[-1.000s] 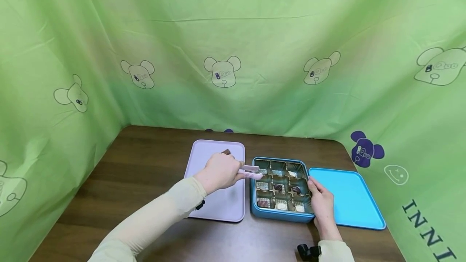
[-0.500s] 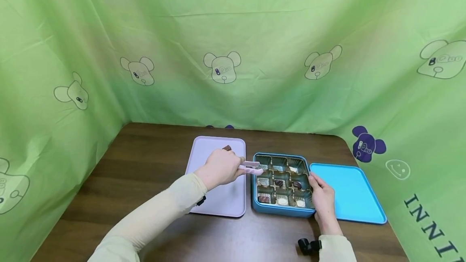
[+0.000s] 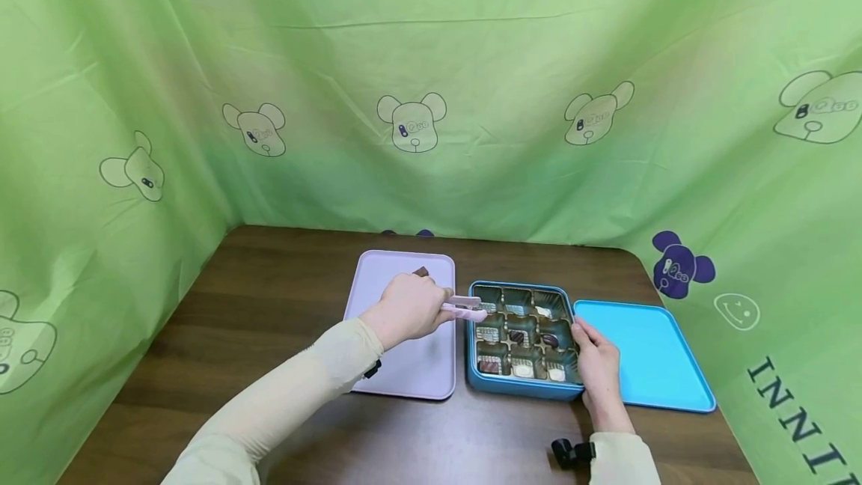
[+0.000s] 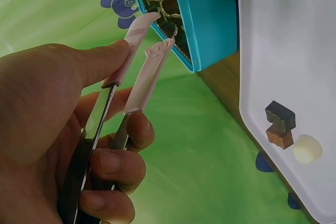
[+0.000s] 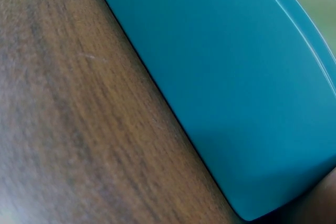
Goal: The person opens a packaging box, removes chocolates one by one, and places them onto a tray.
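My left hand (image 3: pixel 412 309) holds a pair of tongs (image 4: pixel 137 85) with metal arms and pale pink tips. In the left wrist view the tips stand apart with nothing between them. They hover over the back left part of a blue box (image 3: pixel 525 389). A gold divided insert (image 3: pixel 534 324) fills the box, with dark and white chocolates in several compartments. At the box's right side my right hand (image 3: pixel 598 365) grips the rim, thumb on top. Two brown chocolates (image 4: pixel 280 124), one dark and one lighter, and a white chocolate (image 4: pixel 307 149) lie on a lilac tray (image 3: pixel 431 365).
A bright blue lid (image 3: pixel 649 358) lies flat to the right of the box. The tray stands left of the box on a brown wooden table (image 3: pixel 283 275). A green printed curtain (image 3: pixel 498 193) closes off the back and sides.
The head view has shifted slightly, so everything sits a little higher in it. Both hands, the tongs and the box keep almost the same places.
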Action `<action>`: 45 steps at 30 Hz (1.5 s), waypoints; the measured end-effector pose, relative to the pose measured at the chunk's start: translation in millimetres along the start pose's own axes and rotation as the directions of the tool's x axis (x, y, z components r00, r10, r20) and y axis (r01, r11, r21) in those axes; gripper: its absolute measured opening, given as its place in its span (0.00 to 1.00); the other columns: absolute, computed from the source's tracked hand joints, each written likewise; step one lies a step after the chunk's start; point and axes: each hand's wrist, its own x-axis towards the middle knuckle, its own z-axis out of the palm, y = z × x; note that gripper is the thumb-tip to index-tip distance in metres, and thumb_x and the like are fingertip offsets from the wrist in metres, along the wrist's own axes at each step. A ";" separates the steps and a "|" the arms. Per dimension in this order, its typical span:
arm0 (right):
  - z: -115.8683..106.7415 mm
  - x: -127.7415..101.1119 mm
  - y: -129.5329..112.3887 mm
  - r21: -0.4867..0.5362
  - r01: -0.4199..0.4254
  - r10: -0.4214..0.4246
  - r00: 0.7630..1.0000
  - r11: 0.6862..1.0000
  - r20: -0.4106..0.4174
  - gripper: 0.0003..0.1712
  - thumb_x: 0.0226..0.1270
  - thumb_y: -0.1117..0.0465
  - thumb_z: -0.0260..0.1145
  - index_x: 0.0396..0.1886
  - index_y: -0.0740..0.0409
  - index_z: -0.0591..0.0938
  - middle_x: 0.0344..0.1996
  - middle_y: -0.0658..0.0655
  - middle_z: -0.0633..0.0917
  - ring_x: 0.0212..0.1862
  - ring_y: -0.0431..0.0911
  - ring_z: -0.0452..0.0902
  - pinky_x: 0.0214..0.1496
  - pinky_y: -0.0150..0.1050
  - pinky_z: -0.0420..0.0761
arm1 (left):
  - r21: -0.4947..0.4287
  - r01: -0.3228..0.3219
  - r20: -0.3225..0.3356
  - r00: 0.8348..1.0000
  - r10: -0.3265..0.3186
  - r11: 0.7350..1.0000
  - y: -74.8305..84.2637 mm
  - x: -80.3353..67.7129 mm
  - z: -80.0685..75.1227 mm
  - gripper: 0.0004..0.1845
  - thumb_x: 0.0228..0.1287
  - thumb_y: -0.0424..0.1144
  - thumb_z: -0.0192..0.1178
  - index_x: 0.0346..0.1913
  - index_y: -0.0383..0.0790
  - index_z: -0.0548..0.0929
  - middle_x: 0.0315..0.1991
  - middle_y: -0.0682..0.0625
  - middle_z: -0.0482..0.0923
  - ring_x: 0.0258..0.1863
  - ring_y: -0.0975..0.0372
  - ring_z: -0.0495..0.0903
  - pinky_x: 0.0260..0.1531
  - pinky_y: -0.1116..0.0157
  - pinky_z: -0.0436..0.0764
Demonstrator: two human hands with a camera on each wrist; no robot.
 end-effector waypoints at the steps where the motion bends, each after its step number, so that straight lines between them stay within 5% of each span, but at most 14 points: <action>1: 0.0 0.0 -0.5 -0.001 -0.001 0.001 1.000 1.000 -0.001 0.34 0.82 0.44 0.48 0.78 0.58 0.63 0.78 0.60 0.59 0.80 0.56 0.47 0.78 0.54 0.51 | -0.002 0.000 0.003 1.000 0.000 1.000 -0.1 0.2 -0.4 0.19 0.71 0.63 0.55 0.45 0.55 0.87 0.28 0.57 0.84 0.24 0.63 0.81 0.19 0.60 0.79; 17: -2.3 0.8 1.9 0.004 0.010 -0.010 1.000 1.000 -0.005 0.35 0.81 0.43 0.50 0.77 0.58 0.64 0.78 0.60 0.60 0.79 0.56 0.48 0.78 0.54 0.52 | -0.023 -0.005 0.018 1.000 0.006 1.000 7.4 9.9 -5.9 0.19 0.72 0.63 0.55 0.48 0.56 0.87 0.29 0.56 0.84 0.25 0.61 0.81 0.21 0.59 0.79; 29: -1.3 0.0 1.1 0.006 0.022 -0.022 1.000 1.000 -0.012 0.34 0.81 0.45 0.51 0.76 0.59 0.65 0.77 0.61 0.61 0.79 0.57 0.48 0.78 0.54 0.52 | 0.036 -0.106 0.123 0.987 0.100 0.994 49.2 49.4 -14.2 0.18 0.71 0.63 0.56 0.33 0.57 0.84 0.28 0.59 0.82 0.23 0.63 0.78 0.20 0.59 0.79; 45: -0.9 1.0 2.4 0.008 0.028 -0.028 0.999 1.000 -0.017 0.33 0.81 0.45 0.51 0.76 0.59 0.66 0.77 0.60 0.61 0.79 0.56 0.49 0.78 0.54 0.51 | 0.142 -0.123 0.237 0.968 0.087 0.982 88.0 71.6 -11.4 0.09 0.71 0.56 0.59 0.43 0.65 0.88 0.40 0.63 0.86 0.35 0.67 0.82 0.26 0.62 0.80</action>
